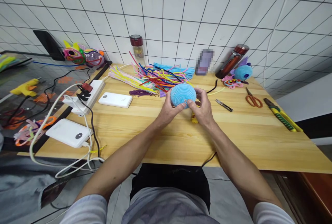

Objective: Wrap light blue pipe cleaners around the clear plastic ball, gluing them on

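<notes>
Between my two hands is a light blue ball wound in rings of fuzzy pipe cleaner. My left hand grips its left side and my right hand its right side. Both thumbs press close together on its lower front. Below my right hand, partly hidden by it, a yellow object rests on the wooden table. Just behind the ball lies a heap of coloured pipe cleaners, with a purple bundle at its front edge.
Thread snips, scissors and green-yellow pliers lie to the right. A finished-looking blue figure sits by a dark red flask. At left are white power banks, a power strip, trailing cables and a yellow glue gun.
</notes>
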Demonstrator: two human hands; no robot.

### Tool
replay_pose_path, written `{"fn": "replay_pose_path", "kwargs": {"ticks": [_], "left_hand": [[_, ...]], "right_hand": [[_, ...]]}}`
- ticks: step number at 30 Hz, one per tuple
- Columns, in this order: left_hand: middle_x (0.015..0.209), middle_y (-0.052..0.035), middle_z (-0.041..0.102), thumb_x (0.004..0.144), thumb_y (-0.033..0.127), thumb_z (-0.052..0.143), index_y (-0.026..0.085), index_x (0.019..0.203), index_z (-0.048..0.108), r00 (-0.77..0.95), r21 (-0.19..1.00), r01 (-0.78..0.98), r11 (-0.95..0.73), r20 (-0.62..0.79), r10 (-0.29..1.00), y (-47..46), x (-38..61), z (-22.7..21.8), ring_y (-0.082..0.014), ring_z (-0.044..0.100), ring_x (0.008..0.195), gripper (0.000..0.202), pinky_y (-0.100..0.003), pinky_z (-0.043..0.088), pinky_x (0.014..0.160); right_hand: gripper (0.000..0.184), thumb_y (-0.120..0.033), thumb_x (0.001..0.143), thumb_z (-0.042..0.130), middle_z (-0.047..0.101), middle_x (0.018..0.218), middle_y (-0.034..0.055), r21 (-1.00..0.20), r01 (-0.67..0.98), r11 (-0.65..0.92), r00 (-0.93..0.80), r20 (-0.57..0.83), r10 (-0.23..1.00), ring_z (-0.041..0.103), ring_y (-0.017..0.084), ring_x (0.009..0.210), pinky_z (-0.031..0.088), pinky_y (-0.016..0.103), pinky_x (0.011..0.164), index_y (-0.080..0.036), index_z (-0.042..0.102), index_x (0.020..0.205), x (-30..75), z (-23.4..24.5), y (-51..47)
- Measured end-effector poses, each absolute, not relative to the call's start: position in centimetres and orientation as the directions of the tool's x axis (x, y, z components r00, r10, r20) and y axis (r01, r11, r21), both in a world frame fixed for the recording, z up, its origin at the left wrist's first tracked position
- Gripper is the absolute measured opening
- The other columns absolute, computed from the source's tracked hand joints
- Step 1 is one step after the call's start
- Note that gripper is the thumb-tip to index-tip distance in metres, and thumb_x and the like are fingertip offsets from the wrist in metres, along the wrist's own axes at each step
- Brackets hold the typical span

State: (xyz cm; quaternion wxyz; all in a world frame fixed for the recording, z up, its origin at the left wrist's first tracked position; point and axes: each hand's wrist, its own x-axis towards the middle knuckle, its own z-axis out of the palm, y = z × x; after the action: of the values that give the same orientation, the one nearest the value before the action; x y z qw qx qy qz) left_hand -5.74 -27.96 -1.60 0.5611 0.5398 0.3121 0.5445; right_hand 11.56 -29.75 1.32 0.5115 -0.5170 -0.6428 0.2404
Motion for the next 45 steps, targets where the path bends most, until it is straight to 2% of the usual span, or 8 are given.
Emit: {"fn": "replay_pose_path", "kwargs": {"ticks": [5,10,14,22,31,45], "left_hand": [[0.152,-0.0168,0.057,0.08,0.054,0.086,0.021,0.156,0.038,0.177,0.957,-0.217,-0.19,0.231,0.957,-27.8,-5.7,-1.7,-0.0334,0.062,0.137,0.096,-0.049,0.05,0.12],[0.156,-0.0179,0.056,0.078,0.053,0.087,0.021,0.154,0.043,0.118,0.966,-0.076,-0.247,0.255,0.96,-28.0,-5.6,-1.6,-0.0369,0.057,0.144,0.093,-0.054,0.047,0.123],[0.16,-0.0177,0.053,0.077,0.045,0.089,0.022,0.155,0.043,0.064,0.96,0.036,-0.277,0.274,0.96,-28.0,-5.6,-1.5,-0.0378,0.053,0.15,0.094,-0.054,0.045,0.126],[0.157,-0.0189,0.057,0.08,0.038,0.085,0.018,0.151,0.046,0.05,0.921,0.189,-0.341,0.338,0.94,-28.2,-5.6,-1.4,-0.036,0.055,0.149,0.083,-0.052,0.043,0.128],[0.15,-0.0169,0.063,0.079,0.036,0.084,0.019,0.144,0.052,0.034,0.904,0.233,-0.359,0.361,0.932,-28.3,-5.5,-1.6,-0.0355,0.061,0.141,0.075,-0.051,0.047,0.124],[0.151,-0.0189,0.063,0.077,0.039,0.086,0.018,0.147,0.05,0.015,0.904,0.236,-0.357,0.364,0.931,-28.6,-5.3,-1.4,-0.0366,0.06,0.142,0.081,-0.053,0.047,0.124]], "right_hand": [[0.065,-0.071,0.088,0.072,0.073,0.133,0.0149,-0.832,0.447,0.329,0.055,0.392,0.918,0.075,0.032,0.113,0.067,0.049,0.085,-0.026,0.056,0.132,11.6,1.2,-29.7],[0.064,-0.074,0.089,0.069,0.071,0.139,0.0166,-0.768,0.537,0.348,0.063,0.448,0.892,0.072,0.035,0.121,0.067,0.053,0.089,-0.026,0.06,0.131,11.9,2.0,-29.8],[0.06,-0.066,0.091,0.07,0.072,0.138,0.015,-0.701,0.611,0.367,0.036,0.488,0.872,0.076,0.033,0.111,0.068,0.051,0.085,-0.026,0.06,0.136,11.9,2.2,-29.9],[0.04,-0.045,0.089,0.068,0.078,0.126,0.0119,-0.606,0.71,0.36,0.012,0.521,0.853,0.078,0.028,0.093,0.069,0.046,0.08,-0.025,0.067,0.123,11.6,2.1,-30.0],[0.037,-0.038,0.083,0.067,0.079,0.126,0.0125,-0.592,0.752,0.291,0.062,0.502,0.863,0.08,0.031,0.09,0.069,0.05,0.077,-0.026,0.065,0.118,11.1,1.9,-30.2],[0.038,-0.038,0.08,0.066,0.078,0.125,0.0132,-0.601,0.756,0.261,0.087,0.487,0.869,0.079,0.033,0.093,0.068,0.054,0.082,-0.026,0.064,0.117,10.8,2.3,-30.4]]}}
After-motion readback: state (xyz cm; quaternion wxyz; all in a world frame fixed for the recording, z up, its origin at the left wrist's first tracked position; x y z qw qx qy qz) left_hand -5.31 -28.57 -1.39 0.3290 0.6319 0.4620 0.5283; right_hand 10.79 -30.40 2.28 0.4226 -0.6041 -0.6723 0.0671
